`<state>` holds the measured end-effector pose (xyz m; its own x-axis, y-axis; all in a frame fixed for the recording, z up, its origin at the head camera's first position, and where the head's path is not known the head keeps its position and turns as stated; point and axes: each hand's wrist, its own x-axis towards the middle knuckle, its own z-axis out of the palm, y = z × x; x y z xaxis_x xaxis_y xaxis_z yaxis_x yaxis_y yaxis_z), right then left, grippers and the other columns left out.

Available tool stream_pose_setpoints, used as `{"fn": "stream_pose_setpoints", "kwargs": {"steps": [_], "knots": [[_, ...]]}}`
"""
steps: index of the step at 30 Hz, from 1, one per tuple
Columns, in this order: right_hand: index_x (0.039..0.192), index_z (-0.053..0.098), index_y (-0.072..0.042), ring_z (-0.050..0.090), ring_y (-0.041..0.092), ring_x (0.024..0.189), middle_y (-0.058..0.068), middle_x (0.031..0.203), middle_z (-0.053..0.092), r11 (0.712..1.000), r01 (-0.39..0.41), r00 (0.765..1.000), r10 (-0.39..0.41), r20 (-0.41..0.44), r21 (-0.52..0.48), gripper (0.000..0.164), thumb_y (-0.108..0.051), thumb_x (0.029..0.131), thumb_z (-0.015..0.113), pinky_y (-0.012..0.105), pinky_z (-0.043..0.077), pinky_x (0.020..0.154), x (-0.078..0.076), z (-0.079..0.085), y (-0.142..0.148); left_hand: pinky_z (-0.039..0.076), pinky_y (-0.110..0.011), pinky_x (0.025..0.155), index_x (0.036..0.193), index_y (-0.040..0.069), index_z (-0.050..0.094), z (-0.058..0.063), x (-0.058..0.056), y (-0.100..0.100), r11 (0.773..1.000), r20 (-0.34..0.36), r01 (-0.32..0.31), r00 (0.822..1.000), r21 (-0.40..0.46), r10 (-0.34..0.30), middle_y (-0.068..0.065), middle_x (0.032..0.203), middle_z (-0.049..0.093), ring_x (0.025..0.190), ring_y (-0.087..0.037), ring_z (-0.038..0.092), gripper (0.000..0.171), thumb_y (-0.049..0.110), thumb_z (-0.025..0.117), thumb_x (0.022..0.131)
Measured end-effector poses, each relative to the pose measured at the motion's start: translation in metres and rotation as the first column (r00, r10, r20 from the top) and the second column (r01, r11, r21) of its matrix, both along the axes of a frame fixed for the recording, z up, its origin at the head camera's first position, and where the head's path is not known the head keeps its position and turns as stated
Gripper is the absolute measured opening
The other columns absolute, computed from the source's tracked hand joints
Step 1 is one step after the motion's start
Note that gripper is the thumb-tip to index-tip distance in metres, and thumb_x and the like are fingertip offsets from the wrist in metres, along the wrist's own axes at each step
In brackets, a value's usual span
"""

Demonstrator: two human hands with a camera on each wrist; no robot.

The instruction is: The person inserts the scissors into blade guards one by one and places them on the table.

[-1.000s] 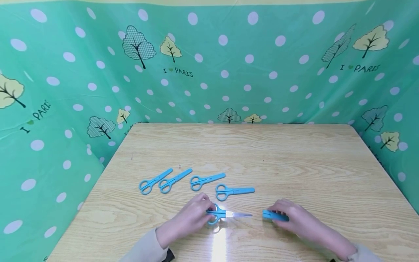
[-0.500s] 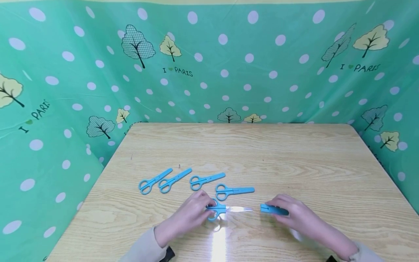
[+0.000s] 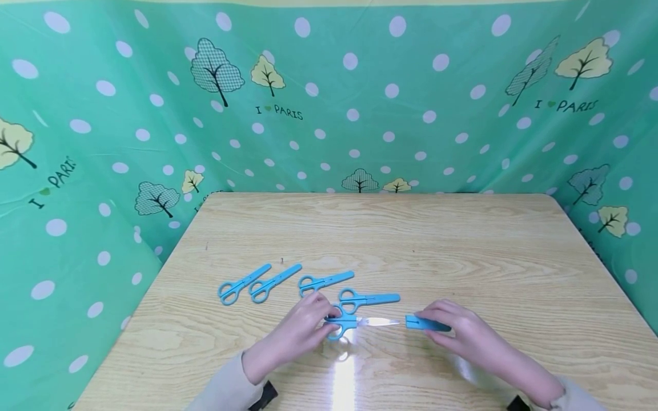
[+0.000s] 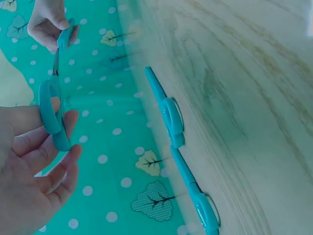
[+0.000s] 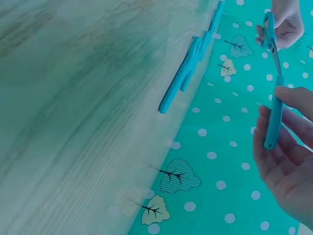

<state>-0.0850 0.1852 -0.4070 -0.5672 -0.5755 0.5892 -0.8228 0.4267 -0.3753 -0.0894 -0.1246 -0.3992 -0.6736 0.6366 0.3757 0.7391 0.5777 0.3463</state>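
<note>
My left hand [image 3: 307, 322] holds a pair of scissors [image 3: 345, 322] by its blue finger loops, with the bare metal blades pointing right. In the left wrist view the scissors [image 4: 49, 105] hang above the table, fingers around the handles. My right hand [image 3: 457, 328] pinches a blue blade cover [image 3: 426, 323] between thumb and fingers, its slotted end facing the blade tip. A small gap separates tip and cover in the head view. The right wrist view shows the cover [image 5: 275, 115] lined up with the blades, the tip right at its mouth.
Several blue scissors in covers lie behind my left hand: a far-left pair [image 3: 244, 283], one beside it [image 3: 275, 283], another [image 3: 326, 281] and the nearest [image 3: 369, 299]. They rest on the wooden table [image 3: 462, 245]. A green dotted cloth [image 3: 329, 85] hangs behind and at the sides.
Both hands have moved slightly away from me over the table. The right hand with the cover has shifted left, narrowing the gap to the blade tip. The covered scissors have stayed put.
</note>
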Motion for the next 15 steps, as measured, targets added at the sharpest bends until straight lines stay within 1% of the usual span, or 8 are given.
{"fn": "stream_pose_setpoints", "kwargs": {"steps": [3, 8, 12, 15], "knots": [[0.096, 0.065, -0.005, 0.056, 0.007, 0.076, -0.004, 0.089, 0.060, 1.000, -0.006, 1.000, 0.005, -0.012, -0.013, 0.026, -0.027, 0.087, 0.055, 0.008, 0.042, 0.067, -0.0006, 0.0009, -0.0006, 0.042, -0.019, 0.071, 0.089, 0.009, 0.063, 0.0017, -0.0002, 0.0005, 1.000, -0.001, 0.002, 1.000, 0.001, -0.002, 0.006, 0.081, 0.058, 0.081, -0.008, 0.046, 0.015, 0.016, 0.067, 0.076], [0.095, 0.065, -0.005, 0.056, 0.008, 0.078, -0.004, 0.089, 0.060, 1.000, 0.001, 1.000, -0.001, -0.012, -0.016, 0.024, -0.026, 0.086, 0.057, 0.007, 0.042, 0.069, -0.0004, 0.0035, -0.0014, 0.042, -0.020, 0.072, 0.089, 0.009, 0.063, 0.0037, -0.0003, 0.0013, 1.000, -0.014, 0.001, 1.000, -0.001, -0.001, 0.006, 0.081, 0.059, 0.082, -0.008, 0.047, 0.015, 0.017, 0.066, 0.077], [0.094, 0.065, -0.005, 0.056, 0.008, 0.078, -0.004, 0.088, 0.061, 1.000, -0.002, 1.000, 0.001, -0.031, -0.025, 0.029, -0.030, 0.088, 0.052, 0.007, 0.042, 0.071, -0.0011, 0.0038, -0.0020, 0.042, -0.021, 0.073, 0.090, 0.009, 0.063, 0.0050, -0.0002, 0.0019, 1.000, -0.011, -0.002, 1.000, -0.005, 0.002, 0.006, 0.082, 0.060, 0.083, -0.009, 0.047, 0.015, 0.018, 0.066, 0.078], [0.094, 0.065, -0.005, 0.056, 0.009, 0.079, -0.004, 0.088, 0.061, 0.999, -0.008, 0.999, 0.006, -0.045, -0.033, 0.030, -0.031, 0.088, 0.051, 0.008, 0.042, 0.071, -0.0017, 0.0038, -0.0024, 0.042, -0.021, 0.074, 0.090, 0.010, 0.063, 0.0056, -0.0001, 0.0024, 1.000, -0.006, -0.006, 1.000, -0.009, 0.006, 0.006, 0.082, 0.061, 0.084, -0.008, 0.047, 0.015, 0.018, 0.066, 0.078]]}}
